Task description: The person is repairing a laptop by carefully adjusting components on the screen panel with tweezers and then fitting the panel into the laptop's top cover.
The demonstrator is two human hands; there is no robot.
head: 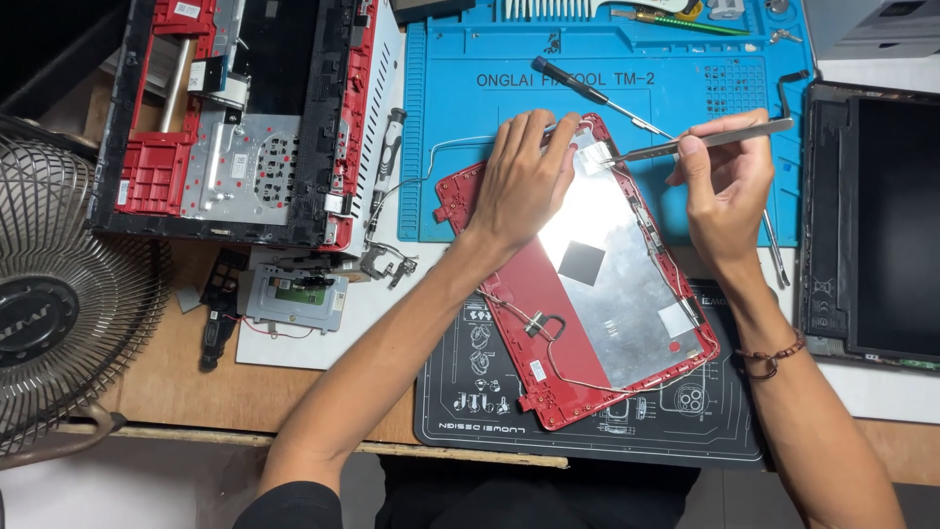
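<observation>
Two hands work at the far corner of the red laptop lid (587, 284), which lies tilted across the mats. The left hand (524, 181) presses flat, fingers together, beside that corner. The right hand (725, 191) pinches metal tweezers (705, 140), whose long axis runs leftward, tips touching a pale patch (592, 159) just right of the left fingertips.

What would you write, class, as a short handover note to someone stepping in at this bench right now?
Left hand: flat on the red laptop lid, steadying it.
Right hand: holding metal tweezers, tips at the white tape patch near the lid's top corner.
Lid lies inside up across the blue mat and black mat; thin cable runs along its edge.
Done: the red base chassis and the screen panel lie apart.
Left: tape patch not yet lifted.
</observation>
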